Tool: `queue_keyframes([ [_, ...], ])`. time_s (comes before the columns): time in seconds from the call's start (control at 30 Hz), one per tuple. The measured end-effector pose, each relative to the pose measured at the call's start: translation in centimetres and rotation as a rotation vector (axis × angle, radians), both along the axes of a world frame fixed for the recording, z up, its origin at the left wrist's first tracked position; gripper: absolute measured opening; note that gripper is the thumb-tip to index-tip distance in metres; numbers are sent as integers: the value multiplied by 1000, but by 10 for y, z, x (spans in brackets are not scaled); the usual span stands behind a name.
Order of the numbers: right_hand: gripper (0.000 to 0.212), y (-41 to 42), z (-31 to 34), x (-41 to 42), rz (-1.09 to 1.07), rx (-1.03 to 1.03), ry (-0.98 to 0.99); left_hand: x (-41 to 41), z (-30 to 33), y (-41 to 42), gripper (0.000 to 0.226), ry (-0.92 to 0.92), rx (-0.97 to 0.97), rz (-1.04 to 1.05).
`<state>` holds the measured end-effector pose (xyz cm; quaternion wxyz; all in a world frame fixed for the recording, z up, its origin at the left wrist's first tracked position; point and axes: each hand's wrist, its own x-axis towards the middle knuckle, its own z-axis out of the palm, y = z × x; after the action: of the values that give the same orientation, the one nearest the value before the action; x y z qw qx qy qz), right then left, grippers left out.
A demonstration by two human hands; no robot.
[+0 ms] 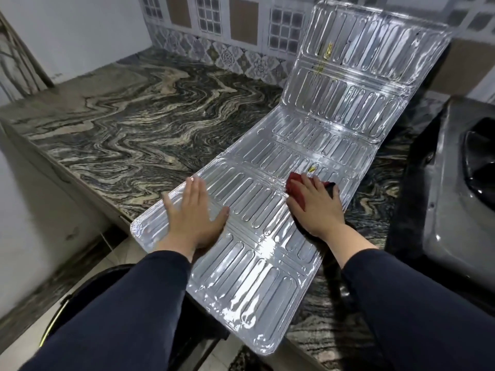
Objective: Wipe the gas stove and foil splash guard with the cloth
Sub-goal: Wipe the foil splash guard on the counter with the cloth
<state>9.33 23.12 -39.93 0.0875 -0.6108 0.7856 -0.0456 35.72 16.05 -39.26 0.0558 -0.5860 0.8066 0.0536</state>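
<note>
The foil splash guard lies unfolded across the marbled counter, running from the lower centre of the frame up to the upper right, where its far panel tilts up against the tiled wall; its near end overhangs the counter edge. The left hand rests flat on the foil at centre left, fingers straight and spread, pinning it. The right hand, at centre right, presses a red cloth onto the foil, fingers curved over it. The gas stove sits at the right edge (only partly in view). The risk here is that thin foil buckles or creases under a hard stroke, and the overhanging end could tip or slide if the left hand lifts. Yellowish spots further up look not yet wiped.
</note>
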Motion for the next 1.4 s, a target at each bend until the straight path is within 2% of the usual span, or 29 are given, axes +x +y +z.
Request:
queue_keyframes([
  [0.2,61,-2,-4,-3,-13,-49,12,-102,-5,4,82,167,-26,-109],
  [0.3,59,-5,-6,-6,-10,-55,16,-121,-16,9,79,184,-22,-108],
  [0.47,59,-2,-7,-1,-4,-60,23,-115,-20,9,78,169,-29,-129],
  [0.67,70,17,-6,27,36,-79,4,-98,-24,17,76,168,-40,-150],
  [0.87,67,33,-7,46,62,-71,-20,-81,-23,26,75,203,-20,-177],
  [1.0,61,35,-5,43,103,-69,-51,-68,-12,4,67,242,-12,-182],
  [1.17,60,21,1,55,279,-76,-85,-37,-4,-47,59,149,-67,-114],
  [1.27,53,3,1,69,406,-82,-96,-30,-1,-69,57,145,23,-90],
  [1.4,55,-30,-1,73,501,-79,-71,-26,-4,-75,56,171,88,-118],
])
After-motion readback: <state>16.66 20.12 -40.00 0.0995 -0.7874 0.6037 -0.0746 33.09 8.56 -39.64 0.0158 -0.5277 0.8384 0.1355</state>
